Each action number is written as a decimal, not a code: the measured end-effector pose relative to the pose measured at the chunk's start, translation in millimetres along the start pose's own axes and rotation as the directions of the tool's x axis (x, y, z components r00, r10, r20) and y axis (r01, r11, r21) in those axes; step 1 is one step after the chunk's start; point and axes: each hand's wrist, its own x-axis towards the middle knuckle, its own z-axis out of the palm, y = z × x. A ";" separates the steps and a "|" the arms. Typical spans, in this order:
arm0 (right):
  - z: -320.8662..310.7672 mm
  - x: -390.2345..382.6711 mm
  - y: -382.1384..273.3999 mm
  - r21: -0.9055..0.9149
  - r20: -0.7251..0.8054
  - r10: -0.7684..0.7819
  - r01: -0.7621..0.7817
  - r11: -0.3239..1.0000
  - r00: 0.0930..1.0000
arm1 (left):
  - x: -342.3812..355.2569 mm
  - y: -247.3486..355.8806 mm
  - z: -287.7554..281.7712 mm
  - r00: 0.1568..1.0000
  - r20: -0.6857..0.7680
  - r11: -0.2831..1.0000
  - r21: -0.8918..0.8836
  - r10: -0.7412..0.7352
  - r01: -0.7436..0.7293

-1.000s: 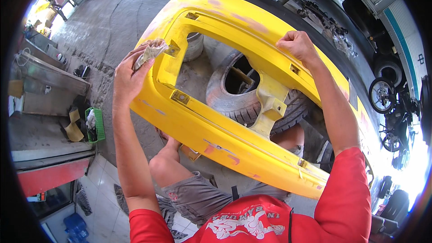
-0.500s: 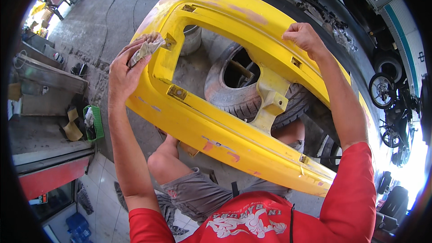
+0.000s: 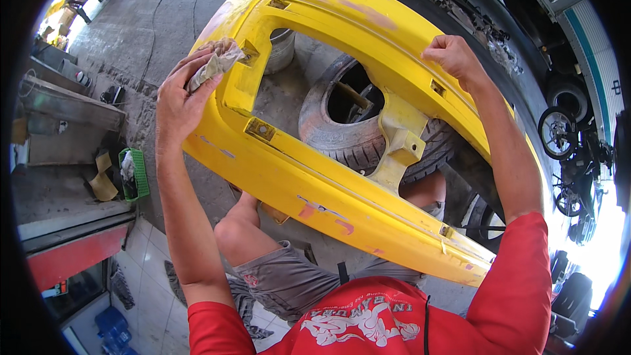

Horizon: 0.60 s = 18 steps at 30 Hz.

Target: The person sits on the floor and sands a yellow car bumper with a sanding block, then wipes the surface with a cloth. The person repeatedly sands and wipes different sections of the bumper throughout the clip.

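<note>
A large yellow vehicle bumper (image 3: 315, 204) with wide openings lies tilted in front of me. Pinkish sanded patches and scuffs mark its paint. My left hand (image 3: 181, 102) is at its left end, fingers closed around a crumpled grey-beige rag (image 3: 217, 67). That rag is at the bumper's edge, beside a square mounting recess. Over the far long side of the bumper, my right hand (image 3: 453, 59) is curled into a fist. Whatever its fingers may enclose is hidden.
Through the bumper's opening show a worn tire (image 3: 328, 131) and a grey bucket (image 3: 281, 52). A green basket (image 3: 135, 174) stands left by a low ledge. Motorcycles (image 3: 565, 138) are parked at the right. My knee (image 3: 243, 240) is under the bumper's near side.
My right hand has shifted slightly to the right over the bumper. The left hand stays at the left end with the rag. The whole view has moved a little.
</note>
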 end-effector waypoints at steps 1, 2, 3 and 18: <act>-1.2 -1.3 1.6 -0.006 -0.009 0.003 -0.003 1.000 1.000 | -0.1 -0.3 0.3 1.000 -0.006 1.000 -0.003 0.003 -0.003; -2.7 -3.1 3.4 -0.014 -0.023 0.008 -0.008 1.000 1.000 | -0.3 -0.8 0.6 1.000 -0.009 1.000 -0.001 0.008 -0.008; -4.5 -4.1 4.8 -0.021 -0.024 0.025 -0.026 0.999 0.999 | -0.1 -1.4 0.7 1.000 -0.012 1.000 -0.006 0.016 -0.016; -15.5 -20.7 19.7 0.014 -0.016 -0.015 0.015 1.000 1.000 | -0.5 -8.6 1.2 0.999 0.001 0.999 -0.019 0.051 -0.051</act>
